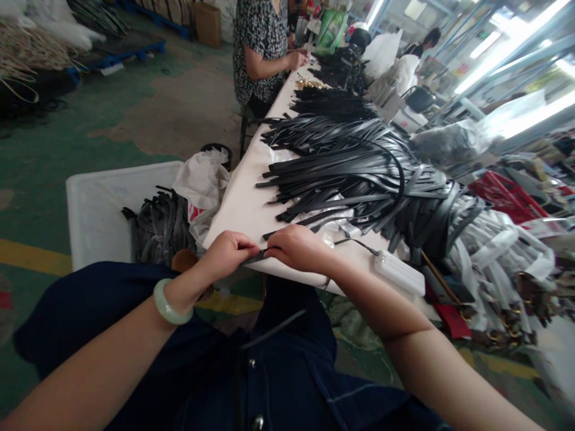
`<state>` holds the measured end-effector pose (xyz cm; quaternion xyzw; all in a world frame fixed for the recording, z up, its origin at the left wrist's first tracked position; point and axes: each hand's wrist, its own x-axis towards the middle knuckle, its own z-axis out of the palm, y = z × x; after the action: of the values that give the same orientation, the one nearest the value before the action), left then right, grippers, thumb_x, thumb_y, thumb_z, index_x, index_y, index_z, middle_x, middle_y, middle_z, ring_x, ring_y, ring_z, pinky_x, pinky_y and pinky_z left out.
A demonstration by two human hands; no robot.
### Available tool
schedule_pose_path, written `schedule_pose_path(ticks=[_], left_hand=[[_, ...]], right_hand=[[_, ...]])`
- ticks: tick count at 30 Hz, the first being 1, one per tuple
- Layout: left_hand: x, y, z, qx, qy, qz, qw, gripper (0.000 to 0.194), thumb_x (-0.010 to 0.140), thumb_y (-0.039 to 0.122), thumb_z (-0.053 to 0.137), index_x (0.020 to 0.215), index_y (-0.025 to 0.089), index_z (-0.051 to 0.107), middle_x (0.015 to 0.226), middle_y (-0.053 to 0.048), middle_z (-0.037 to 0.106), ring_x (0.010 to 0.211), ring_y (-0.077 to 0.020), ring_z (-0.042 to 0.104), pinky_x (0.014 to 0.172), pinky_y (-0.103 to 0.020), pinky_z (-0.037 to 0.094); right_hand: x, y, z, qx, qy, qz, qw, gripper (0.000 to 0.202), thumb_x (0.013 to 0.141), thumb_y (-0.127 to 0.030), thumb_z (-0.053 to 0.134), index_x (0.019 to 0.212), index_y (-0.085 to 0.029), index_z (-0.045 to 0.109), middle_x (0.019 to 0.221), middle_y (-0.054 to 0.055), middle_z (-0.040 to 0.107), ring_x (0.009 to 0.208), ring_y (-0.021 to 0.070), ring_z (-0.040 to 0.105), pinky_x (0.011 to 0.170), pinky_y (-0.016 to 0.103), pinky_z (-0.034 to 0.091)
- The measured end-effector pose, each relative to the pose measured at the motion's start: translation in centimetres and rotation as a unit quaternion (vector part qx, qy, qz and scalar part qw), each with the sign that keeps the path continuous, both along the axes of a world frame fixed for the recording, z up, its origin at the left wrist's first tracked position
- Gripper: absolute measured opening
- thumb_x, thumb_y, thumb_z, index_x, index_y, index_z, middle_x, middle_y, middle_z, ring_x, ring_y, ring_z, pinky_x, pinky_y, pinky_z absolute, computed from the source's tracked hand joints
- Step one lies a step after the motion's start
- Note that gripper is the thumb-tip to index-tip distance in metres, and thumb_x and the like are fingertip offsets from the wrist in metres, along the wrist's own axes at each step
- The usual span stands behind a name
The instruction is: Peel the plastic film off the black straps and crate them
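Note:
Over the near edge of the white table (238, 212), my left hand (224, 254) and my right hand (296, 246) are close together. Both pinch a dark strap (255, 258), which shows in the short gap between them. Its lower part seems to hang toward my lap, though the link is hard to follow. Just beyond my fingers, a large pile of black straps (332, 173) lies across the table, with loose ends pointing left. A white power strip or box (399, 272) with a dark cable lies right of my right forearm.
Left of the table stands a white bin (101, 209) holding dark straps (164, 221), with a crumpled white bag (202, 179) beside it. A co-worker (260, 54) sits farther along the table near small gold pieces (312, 84). Wrapped strap bundles (507, 257) lie at right.

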<state>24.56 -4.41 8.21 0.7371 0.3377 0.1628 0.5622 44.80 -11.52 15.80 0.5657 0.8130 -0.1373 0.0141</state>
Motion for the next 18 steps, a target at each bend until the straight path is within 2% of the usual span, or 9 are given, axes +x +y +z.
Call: schedule_pose_path(ticks=[3,6,11,15,18], left_hand=[[0.1,0.0,0.1,0.016,0.01,0.036,0.999,0.025,0.074,0.035,0.062,0.066,0.014,0.073,0.06,-0.001,0.063,0.056,-0.0122,0.05,0.052,-0.022,0.033],[0.6,-0.1,0.0,0.028,0.022,0.068,0.997,0.029,0.074,0.038,0.062,0.062,0.013,0.071,0.056,0.0,0.059,0.054,-0.0121,0.047,0.051,-0.022,0.031],[1.3,-0.5,0.1,0.002,0.01,0.037,0.999,0.032,0.074,0.038,0.058,0.056,0.013,0.066,0.05,0.001,0.049,0.051,-0.0107,0.042,0.05,-0.023,0.028],[1.2,-0.6,0.1,0.017,0.034,0.088,0.995,0.031,0.072,0.039,0.06,0.061,0.011,0.068,0.052,0.001,0.053,0.053,-0.0114,0.044,0.052,-0.023,0.03],[1.5,-0.8,0.0,-0.001,0.005,0.058,0.998,0.034,0.071,0.043,0.061,0.062,0.011,0.069,0.053,0.0,0.054,0.052,-0.0111,0.044,0.052,-0.024,0.03]], right_hand=[[0.1,0.1,0.1,0.007,-0.021,-0.027,0.999,0.031,0.091,-0.044,0.058,0.086,-0.017,0.072,0.081,0.007,0.071,0.073,0.0175,0.061,0.062,0.027,0.028],[0.6,0.3,0.3,0.012,-0.037,-0.074,0.996,0.03,0.092,-0.042,0.057,0.085,-0.017,0.072,0.08,0.007,0.07,0.073,0.0172,0.06,0.061,0.027,0.027],[-0.1,0.4,0.1,-0.017,-0.052,-0.031,0.998,0.031,0.088,-0.046,0.06,0.085,-0.018,0.074,0.079,0.007,0.071,0.071,0.0183,0.059,0.058,0.028,0.024],[1.5,0.4,0.1,-0.01,-0.005,-0.094,0.996,0.027,0.088,-0.044,0.061,0.084,-0.019,0.072,0.077,0.004,0.069,0.067,0.0143,0.056,0.058,0.025,0.026],[1.6,0.4,0.1,-0.012,-0.001,-0.069,0.998,0.026,0.087,-0.041,0.061,0.082,-0.018,0.072,0.074,0.004,0.068,0.066,0.0142,0.055,0.059,0.025,0.026]])
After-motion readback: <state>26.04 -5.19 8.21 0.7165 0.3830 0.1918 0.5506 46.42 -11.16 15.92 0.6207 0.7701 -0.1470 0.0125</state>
